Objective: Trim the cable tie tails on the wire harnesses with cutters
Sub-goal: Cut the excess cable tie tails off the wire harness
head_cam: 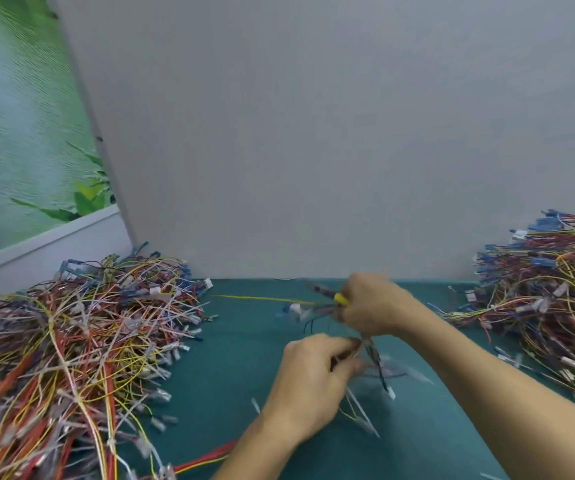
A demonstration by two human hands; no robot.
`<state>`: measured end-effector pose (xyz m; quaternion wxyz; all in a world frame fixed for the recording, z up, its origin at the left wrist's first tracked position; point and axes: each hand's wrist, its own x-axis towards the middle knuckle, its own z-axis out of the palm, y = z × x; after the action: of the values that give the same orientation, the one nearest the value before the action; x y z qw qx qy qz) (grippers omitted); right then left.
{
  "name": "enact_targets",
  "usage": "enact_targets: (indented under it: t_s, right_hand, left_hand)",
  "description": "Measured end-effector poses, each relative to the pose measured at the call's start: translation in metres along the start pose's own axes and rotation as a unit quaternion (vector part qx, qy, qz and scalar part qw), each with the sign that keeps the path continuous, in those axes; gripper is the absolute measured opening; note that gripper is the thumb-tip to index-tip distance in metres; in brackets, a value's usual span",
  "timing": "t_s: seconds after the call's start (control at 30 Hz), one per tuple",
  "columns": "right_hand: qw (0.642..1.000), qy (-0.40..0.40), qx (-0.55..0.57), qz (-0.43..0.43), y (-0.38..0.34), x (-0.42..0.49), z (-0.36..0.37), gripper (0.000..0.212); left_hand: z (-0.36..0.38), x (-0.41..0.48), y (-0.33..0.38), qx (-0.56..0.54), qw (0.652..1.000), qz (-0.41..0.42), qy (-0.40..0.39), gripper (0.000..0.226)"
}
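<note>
My left hand [314, 375] pinches a wire harness [376, 365] above the green mat, its fingers curled round the bundle. White cable tie tails [362, 414] hang from the bundle below that hand. My right hand [372, 306] is just behind it and grips cutters [339, 298] with a yellow handle tip; the jaws point left and are blurred. Loose ends of the same harness, with a blue-white connector [291, 310], stick out left of the right hand. A yellow wire [262, 298] trails left across the mat.
A large heap of wire harnesses [71, 358] fills the left side of the green mat [237, 375]. A second heap [556, 306] lies at the right. A grey wall [314, 133] stands close behind. Cut tie pieces [255, 405] lie on the mat.
</note>
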<state>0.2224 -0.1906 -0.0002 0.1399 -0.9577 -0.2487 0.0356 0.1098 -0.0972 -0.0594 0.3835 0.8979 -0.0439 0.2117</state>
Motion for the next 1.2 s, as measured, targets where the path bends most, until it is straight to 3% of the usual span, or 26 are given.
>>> enact_targets:
  t_s: [0.1,0.17,0.23,0.3,0.43,0.5,0.57,0.63,0.77,0.87,0.93,1.0,1.1,1.17,1.2]
  right_hand:
    - [0.979,0.193,0.016,0.064,0.015,-0.004,-0.008,0.021]
    - [0.976,0.199,0.020,0.084,0.026,-0.007,-0.009,0.019]
    - [0.966,0.192,0.137,0.101,0.040,-0.009,-0.013,0.025]
    - [0.913,0.238,0.310,0.116,0.049,-0.008,-0.020,0.026]
    - [0.774,0.237,0.561,0.175,0.062,-0.006,-0.040,0.025]
    - [0.702,0.266,0.628,0.206,0.074,-0.006,-0.059,0.023]
    - [0.662,0.310,0.644,0.225,0.090,-0.006,-0.079,0.020]
    - [0.651,0.336,0.647,0.211,0.106,-0.012,-0.097,0.023]
    - [0.708,0.332,0.608,0.141,0.120,-0.029,-0.131,0.024]
    - [0.706,0.309,0.628,0.107,0.110,-0.035,-0.147,0.023]
    - [0.695,0.291,0.652,0.087,0.102,-0.037,-0.152,0.020]
    - [0.679,0.278,0.676,0.073,0.093,-0.040,-0.154,0.017]
    - [0.654,0.263,0.703,0.096,0.080,-0.047,-0.151,0.018]
    - [0.639,0.240,0.722,0.112,0.075,-0.053,-0.145,0.020]
    - [0.640,0.224,0.726,0.116,0.073,-0.055,-0.141,0.021]
  left_hand:
    - [-0.005,0.002,0.005,0.021,0.999,0.024,0.043,0.025]
    - [-0.008,0.004,0.008,0.018,0.998,0.015,0.059,0.032]
    - [-0.011,0.004,0.011,0.012,0.998,0.001,0.069,0.036]
    - [-0.014,0.005,0.019,-0.009,0.995,0.007,0.096,0.034]
    - [-0.034,0.007,0.042,-0.127,0.975,0.071,0.166,0.030]
    - [-0.054,0.008,0.047,-0.207,0.955,0.079,0.198,0.028]
    - [-0.075,0.011,0.042,-0.266,0.935,0.067,0.226,0.022]
    - [-0.089,0.016,0.027,-0.272,0.932,0.028,0.236,0.014]
    - [-0.082,0.022,-0.012,-0.168,0.965,-0.113,0.166,0.019]
    - [-0.067,0.019,-0.020,-0.103,0.979,-0.150,0.088,0.018]
    - [-0.057,0.016,-0.015,-0.126,0.977,-0.167,0.051,0.025]
    - [-0.044,0.013,-0.003,-0.252,0.940,-0.231,0.001,0.028]
    - [-0.029,0.014,0.009,-0.491,0.791,-0.357,-0.074,0.044]
    - [-0.027,0.020,0.008,-0.600,0.695,-0.392,-0.054,0.047]
    - [-0.029,0.024,0.006,-0.635,0.665,-0.391,-0.025,0.045]
